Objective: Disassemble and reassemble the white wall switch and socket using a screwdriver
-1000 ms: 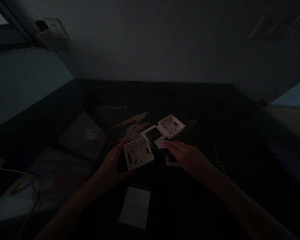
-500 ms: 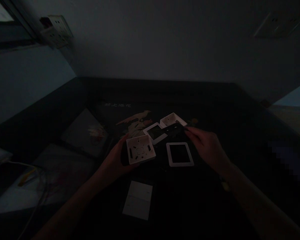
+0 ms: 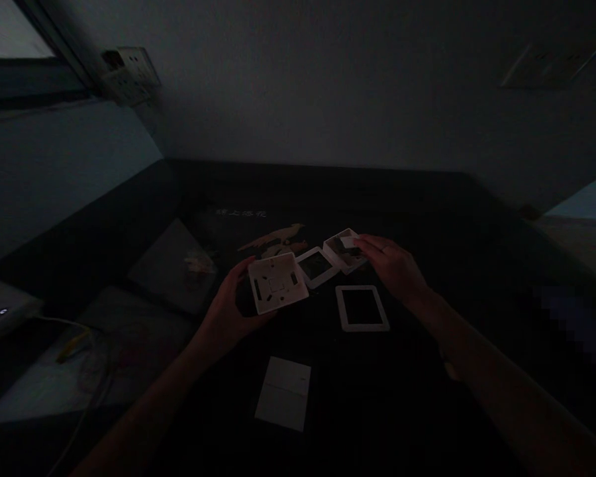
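Observation:
My left hand (image 3: 227, 301) is closed around the sides of a white square back box (image 3: 277, 286), its slotted inside facing me. At a second white box (image 3: 332, 255), the fingers of my right hand (image 3: 390, 265) are pinched together over the right rim. A small pale piece (image 3: 348, 242) shows by those fingertips, inside that box; in the dim light I cannot make out what is gripped. Between the two boxes lies a white frame (image 3: 304, 266) with a dark middle. Another white square frame (image 3: 342, 310) lies flat below my right hand.
A white switch plate or card (image 3: 284, 394) lies at the table's near side. To the left are a white device (image 3: 4, 311) with a cable and a pale sheet (image 3: 163, 258). Wall sockets (image 3: 134, 69) hang at upper left, another socket (image 3: 546, 66) at upper right.
My right hand has moved slightly up and left to the second box. The dark plate it held no longer shows in its fingers. My left hand still holds its box.

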The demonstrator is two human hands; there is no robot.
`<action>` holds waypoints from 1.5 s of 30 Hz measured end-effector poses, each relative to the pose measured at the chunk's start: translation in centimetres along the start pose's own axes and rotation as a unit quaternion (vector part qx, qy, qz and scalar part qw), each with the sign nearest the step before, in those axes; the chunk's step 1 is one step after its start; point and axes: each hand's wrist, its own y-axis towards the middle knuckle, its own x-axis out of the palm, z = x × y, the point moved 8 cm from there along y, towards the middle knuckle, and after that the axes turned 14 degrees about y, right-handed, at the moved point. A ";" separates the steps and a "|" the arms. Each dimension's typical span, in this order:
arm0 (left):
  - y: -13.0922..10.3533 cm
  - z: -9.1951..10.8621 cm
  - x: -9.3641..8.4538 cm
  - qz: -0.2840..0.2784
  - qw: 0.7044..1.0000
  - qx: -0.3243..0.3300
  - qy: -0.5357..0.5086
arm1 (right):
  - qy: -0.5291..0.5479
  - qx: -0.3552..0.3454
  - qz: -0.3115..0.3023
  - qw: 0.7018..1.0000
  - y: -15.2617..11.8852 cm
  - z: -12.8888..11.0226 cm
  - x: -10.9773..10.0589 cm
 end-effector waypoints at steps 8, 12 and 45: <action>0.0 -0.8 -0.1 0.016 0.973 -0.065 -0.219 | -0.005 -0.023 -0.050 0.998 0.2 0.2 1.1; 0.1 -0.9 -0.1 -0.002 0.965 -0.089 -0.246 | 0.007 -0.002 -0.057 0.998 0.5 -0.3 0.6; -11.1 5.9 4.2 -0.293 0.910 0.196 0.219 | 0.185 0.319 -0.052 0.928 -18.1 -6.0 -1.7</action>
